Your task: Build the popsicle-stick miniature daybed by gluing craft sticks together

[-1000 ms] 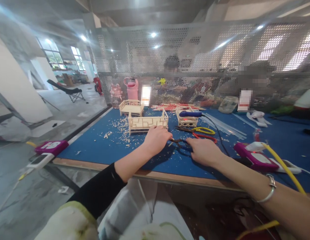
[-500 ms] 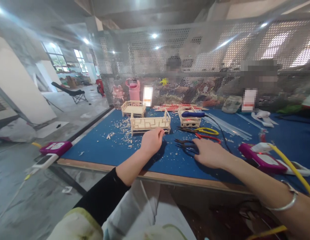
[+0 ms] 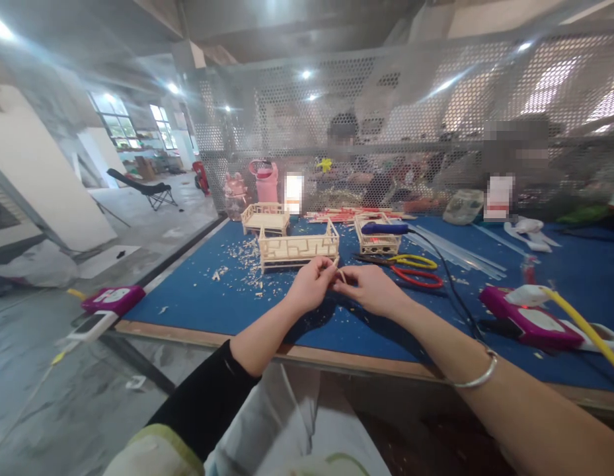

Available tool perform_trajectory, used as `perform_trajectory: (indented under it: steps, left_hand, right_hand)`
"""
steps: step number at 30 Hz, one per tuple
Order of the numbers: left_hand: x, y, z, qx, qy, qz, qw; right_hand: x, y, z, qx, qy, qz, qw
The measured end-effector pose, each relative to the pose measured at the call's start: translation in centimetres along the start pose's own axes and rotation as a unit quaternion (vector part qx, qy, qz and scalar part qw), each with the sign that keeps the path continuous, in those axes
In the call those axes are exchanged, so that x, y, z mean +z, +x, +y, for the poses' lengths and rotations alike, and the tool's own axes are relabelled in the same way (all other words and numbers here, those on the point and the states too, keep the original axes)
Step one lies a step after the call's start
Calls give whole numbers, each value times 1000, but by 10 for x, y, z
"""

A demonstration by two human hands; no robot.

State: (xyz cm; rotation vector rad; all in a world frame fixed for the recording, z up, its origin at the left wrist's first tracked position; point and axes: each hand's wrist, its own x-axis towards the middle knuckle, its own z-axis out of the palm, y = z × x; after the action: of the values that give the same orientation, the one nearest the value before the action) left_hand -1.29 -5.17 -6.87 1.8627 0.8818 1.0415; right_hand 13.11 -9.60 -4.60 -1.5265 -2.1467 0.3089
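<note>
My left hand is closed in a pinch in front of a small wooden bench-like frame with lattice rails. Between my fingertips shows a thin pale wooden stick. My right hand meets the left one, its thumb and fingers closing on the same stick. Just beyond the right hand lie pliers with yellow handles and a tool with red handles. The dark-handled pliers are out of sight; whether my right hand covers them, I cannot tell.
A second small wooden frame stands behind on the left. A blue-handled corded tool rests on a third one. Clear glue sticks, red-tipped sticks, wood scraps and purple power strips surround the workspace. Mesh stands behind.
My right hand has left the dark-handled pliers' spot and moved left to my left hand, joining it at the stick. The left hand stays nearly in place.
</note>
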Motion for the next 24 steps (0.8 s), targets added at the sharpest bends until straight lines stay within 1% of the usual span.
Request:
perform_trajectory:
  steps: [3, 5, 6, 8, 10, 11, 13, 15, 17, 19, 20, 22, 24]
  left_hand:
    - [-1, -2, 2, -8, 12, -4, 1000]
    - [-1, -2, 5, 4, 5, -3, 1000]
    - [-1, -1, 6, 10, -8, 4, 1000]
    - [-3, 2, 7, 6, -54, 42, 998]
    - [-6, 5, 7, -18, -102, 93, 990]
    - [-7, 5, 6, -26, -108, 112, 987]
    - [-9, 6, 4, -14, -69, 135, 988]
    - [-10, 5, 2, 27, 16, 136, 990]
    - [-12, 5, 1, 77, 104, 123, 984]
    - [-17, 8, 1, 123, 164, 111, 972]
    - [-20, 10, 2, 141, 180, 107, 968]
    - [-30, 17, 4, 165, 190, 101, 963]
    - [-41, 23, 7, 176, 191, 92, 961]
  right_hand:
    - [4, -3, 1, 25, -11, 24, 999]
    - [2, -9, 2, 30, -14, 36, 999]
    - [1, -12, 3, 33, -24, 31, 999]
    - [-2, -18, 4, 40, -66, 4, 997]
    - [-4, -21, 9, 56, -112, -11, 992]
    - [-6, -21, 12, 65, -132, -1, 989]
    - [-10, -15, 19, 71, -162, 51, 983]
    - [-16, -5, 23, 44, -165, 108, 979]
    - [-23, 10, 19, -2, -127, 131, 983]
    - [-29, 26, 10, -49, -81, 114, 989]
    - [-32, 34, 5, -74, -80, 108, 988]
    - [-33, 47, -2, -120, -106, 105, 982]
    - [-31, 56, -5, -148, -132, 114, 973]
